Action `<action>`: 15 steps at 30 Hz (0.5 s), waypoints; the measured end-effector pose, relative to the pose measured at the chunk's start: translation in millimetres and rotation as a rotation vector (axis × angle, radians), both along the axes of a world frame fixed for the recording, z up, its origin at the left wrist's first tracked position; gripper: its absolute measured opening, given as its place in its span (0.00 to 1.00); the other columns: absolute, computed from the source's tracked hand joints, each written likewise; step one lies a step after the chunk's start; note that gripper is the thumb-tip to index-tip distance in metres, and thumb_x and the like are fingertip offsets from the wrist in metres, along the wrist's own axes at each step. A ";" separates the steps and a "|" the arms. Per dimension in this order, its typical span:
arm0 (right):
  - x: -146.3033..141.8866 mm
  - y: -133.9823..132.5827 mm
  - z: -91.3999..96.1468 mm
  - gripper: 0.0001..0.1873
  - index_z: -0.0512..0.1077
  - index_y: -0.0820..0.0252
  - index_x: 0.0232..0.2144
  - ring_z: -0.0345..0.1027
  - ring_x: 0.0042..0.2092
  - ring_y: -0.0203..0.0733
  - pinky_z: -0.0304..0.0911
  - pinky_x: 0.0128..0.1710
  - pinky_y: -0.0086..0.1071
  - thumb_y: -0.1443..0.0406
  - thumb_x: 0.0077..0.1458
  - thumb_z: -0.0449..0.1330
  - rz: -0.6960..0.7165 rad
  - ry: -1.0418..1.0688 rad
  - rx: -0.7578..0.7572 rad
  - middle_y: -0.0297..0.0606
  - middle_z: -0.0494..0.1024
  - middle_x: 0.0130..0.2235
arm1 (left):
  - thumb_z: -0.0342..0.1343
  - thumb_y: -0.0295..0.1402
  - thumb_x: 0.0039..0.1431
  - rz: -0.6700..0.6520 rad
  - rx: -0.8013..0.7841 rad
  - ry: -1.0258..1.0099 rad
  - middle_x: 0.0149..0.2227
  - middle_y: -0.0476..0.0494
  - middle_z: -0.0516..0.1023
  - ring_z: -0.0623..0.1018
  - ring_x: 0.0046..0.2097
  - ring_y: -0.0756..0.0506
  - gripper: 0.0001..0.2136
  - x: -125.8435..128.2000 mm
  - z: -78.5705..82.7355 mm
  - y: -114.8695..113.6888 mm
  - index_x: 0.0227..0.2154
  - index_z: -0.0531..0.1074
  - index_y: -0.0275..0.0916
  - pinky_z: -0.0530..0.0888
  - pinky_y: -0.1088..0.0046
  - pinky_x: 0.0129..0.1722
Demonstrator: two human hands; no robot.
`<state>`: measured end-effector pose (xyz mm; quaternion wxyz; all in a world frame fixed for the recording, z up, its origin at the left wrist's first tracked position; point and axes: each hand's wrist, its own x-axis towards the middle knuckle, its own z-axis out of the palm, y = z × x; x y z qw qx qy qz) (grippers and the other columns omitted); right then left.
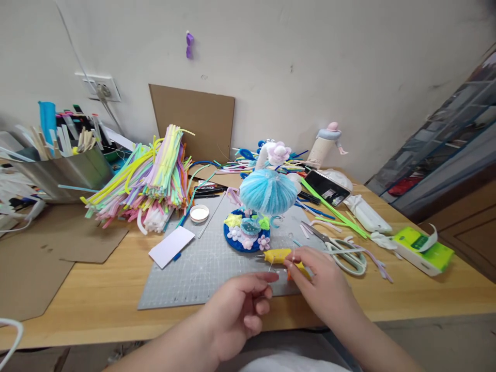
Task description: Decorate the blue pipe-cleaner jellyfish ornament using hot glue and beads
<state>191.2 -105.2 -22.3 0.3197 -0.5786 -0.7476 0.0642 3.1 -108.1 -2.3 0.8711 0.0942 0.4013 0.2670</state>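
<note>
Near the front of the grey cutting mat, my right hand [321, 279] is closed in a pinch on a thin, pale beaded strand [293, 253]. My left hand [240, 305], palm turned up with curled fingers, has its thumb and index fingertip together at the strand's other end; the exact grip is too small to make out. Just behind the fingers lies a yellow hot glue gun [277, 254], partly covered by my right hand. Beyond it stands a fluffy blue pipe-cleaner craft [268, 191] on a dark blue round base [236, 242] with small flowers and a yellow star.
Scissors [344, 253] lie right of the cutting mat [186, 289], near a green tissue pack [424, 250] and a phone [327, 187]. At left are a pipe-cleaner bundle [155, 175], a metal bin [73, 175], a white card [171, 246] and a small round lid [199, 213].
</note>
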 end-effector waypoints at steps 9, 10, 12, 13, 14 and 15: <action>7.5 55.3 13.5 0.07 0.73 0.56 0.27 0.67 0.27 0.40 0.58 0.29 0.32 0.62 0.52 0.57 -0.073 0.009 -0.040 0.33 0.78 0.28 | 0.52 0.25 0.43 0.441 0.447 0.394 0.23 0.53 0.63 0.60 0.20 0.56 0.11 -12.8 4.9 69.6 0.33 0.68 0.36 0.49 0.82 0.16; 2.5 60.6 14.0 0.06 0.74 0.56 0.27 0.67 0.26 0.39 0.58 0.28 0.32 0.62 0.51 0.57 -0.063 0.038 -0.037 0.33 0.78 0.27 | 0.51 0.25 0.42 0.518 0.508 0.480 0.24 0.53 0.64 0.62 0.21 0.55 0.11 -9.9 3.4 80.2 0.33 0.68 0.36 0.54 0.82 0.18; -7.6 70.8 12.8 0.06 0.74 0.57 0.26 0.67 0.25 0.39 0.59 0.27 0.31 0.63 0.50 0.58 -0.028 0.088 -0.026 0.33 0.77 0.26 | 0.51 0.25 0.43 0.617 0.607 0.612 0.27 0.51 0.67 0.67 0.25 0.53 0.12 -4.8 -3.2 95.2 0.35 0.68 0.37 0.61 0.79 0.23; -12.0 75.8 11.2 0.06 0.74 0.58 0.26 0.67 0.25 0.39 0.59 0.26 0.31 0.63 0.49 0.58 -0.006 0.109 -0.023 0.33 0.77 0.25 | 0.50 0.25 0.43 0.626 0.667 0.667 0.28 0.50 0.68 0.68 0.27 0.52 0.12 -3.2 -7.9 99.2 0.35 0.68 0.37 0.63 0.78 0.25; -15.8 80.5 9.4 0.06 0.73 0.58 0.25 0.68 0.26 0.39 0.60 0.27 0.31 0.63 0.49 0.58 0.013 0.128 -0.023 0.34 0.77 0.25 | 0.50 0.25 0.44 0.614 0.747 0.736 0.30 0.49 0.69 0.69 0.29 0.51 0.12 -2.5 -13.1 101.0 0.35 0.68 0.37 0.65 0.76 0.28; -19.0 85.0 7.4 0.06 0.73 0.58 0.24 0.69 0.26 0.40 0.61 0.27 0.31 0.63 0.49 0.58 0.024 0.140 -0.020 0.35 0.77 0.26 | 0.50 0.25 0.45 0.589 0.845 0.825 0.31 0.48 0.70 0.70 0.32 0.49 0.11 -2.9 -18.3 101.1 0.34 0.68 0.38 0.66 0.74 0.32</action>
